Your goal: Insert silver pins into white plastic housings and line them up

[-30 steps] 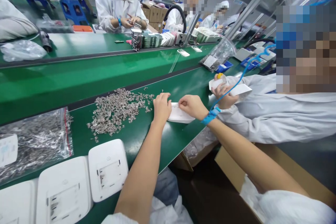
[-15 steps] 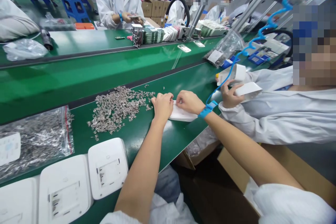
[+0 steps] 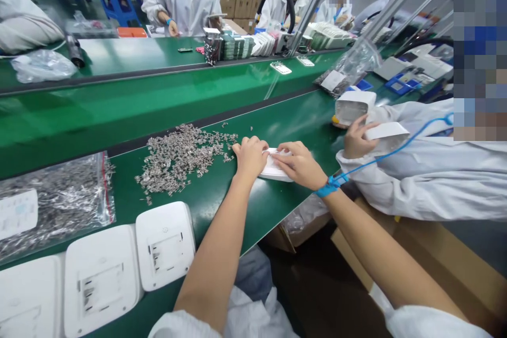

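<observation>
A white plastic housing (image 3: pixel 276 170) lies on the green table between my two hands. My left hand (image 3: pixel 250 157) is bent over its left side, fingers curled and closed; whatever is between the fingertips is too small to make out. My right hand (image 3: pixel 300 163), with a blue strap at the wrist, rests over the right side of the housing, its fingers stretched toward the left fingertips. Left of my hands lies a loose pile of small metal parts (image 3: pixel 178 158). Several white housings with battery recesses (image 3: pixel 165 245) stand in a row at the lower left.
A clear bag of metal parts (image 3: pixel 59 203) lies at the left. Beyond is a green conveyor (image 3: pixel 158 90) with two white covers. At the right a person's hand (image 3: pixel 356 140) holds white box-like parts. An open cardboard box (image 3: pixel 428 253) stands below right.
My right hand has opened from a curled pose, its fingers now extended over the housing. The blue cord has swung down to the right. The view has shifted slightly.
</observation>
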Demonstrator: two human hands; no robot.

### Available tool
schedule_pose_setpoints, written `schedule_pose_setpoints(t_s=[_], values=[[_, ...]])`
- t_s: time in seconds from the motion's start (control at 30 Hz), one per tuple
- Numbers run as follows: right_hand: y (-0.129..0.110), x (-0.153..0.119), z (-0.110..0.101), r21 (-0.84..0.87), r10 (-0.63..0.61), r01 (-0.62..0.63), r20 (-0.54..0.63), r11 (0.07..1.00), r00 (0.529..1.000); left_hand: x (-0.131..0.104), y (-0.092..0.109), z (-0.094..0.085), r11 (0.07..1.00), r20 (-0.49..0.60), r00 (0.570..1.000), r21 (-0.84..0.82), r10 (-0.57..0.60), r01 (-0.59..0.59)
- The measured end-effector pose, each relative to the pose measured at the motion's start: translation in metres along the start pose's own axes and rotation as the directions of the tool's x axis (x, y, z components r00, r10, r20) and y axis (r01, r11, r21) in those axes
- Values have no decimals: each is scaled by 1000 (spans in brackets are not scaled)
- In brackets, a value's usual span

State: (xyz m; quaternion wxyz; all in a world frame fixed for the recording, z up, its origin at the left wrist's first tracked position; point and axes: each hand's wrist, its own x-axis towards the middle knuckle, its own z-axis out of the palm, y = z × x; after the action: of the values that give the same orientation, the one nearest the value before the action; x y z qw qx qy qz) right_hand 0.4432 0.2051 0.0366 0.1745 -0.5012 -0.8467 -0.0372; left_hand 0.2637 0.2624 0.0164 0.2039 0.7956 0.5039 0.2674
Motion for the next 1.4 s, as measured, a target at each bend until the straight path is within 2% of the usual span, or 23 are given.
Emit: schedule_pose_setpoints(t_s=[0.17, 0.5, 0.8, 1.07, 1.23, 1.33, 1.4], values=[[1, 2, 4, -3, 2, -2, -13, 1000, 1000, 1, 1, 0, 1000, 21, 1000, 22, -5, 5], [-4, -3, 12, -10, 51, -52, -74, 999, 996, -3, 1, 3, 999, -35, 999, 35, 19, -18], [-6, -5, 14, -38, 62, -66, -99, 997, 993, -3, -2, 9, 994, -83, 992, 65, 99, -93], [-10, -6, 13, -59, 66, -73, -117, 996, 991, -4, -2, 7, 995, -53, 996, 71, 74, -70], [-7, -4, 14, -43, 70, -74, -87, 996, 994, -1, -3, 7, 994, -37, 996, 75, 83, -80], [0, -5, 9, -34, 47, -50, -90, 998, 995, 1, 4, 4, 992, -12, 998, 114, 61, -59], [2, -11, 2, -31, 2, -5, -91, 1000, 996, -11, 15, -3, 985, 24, 999, 170, 27, -31]])
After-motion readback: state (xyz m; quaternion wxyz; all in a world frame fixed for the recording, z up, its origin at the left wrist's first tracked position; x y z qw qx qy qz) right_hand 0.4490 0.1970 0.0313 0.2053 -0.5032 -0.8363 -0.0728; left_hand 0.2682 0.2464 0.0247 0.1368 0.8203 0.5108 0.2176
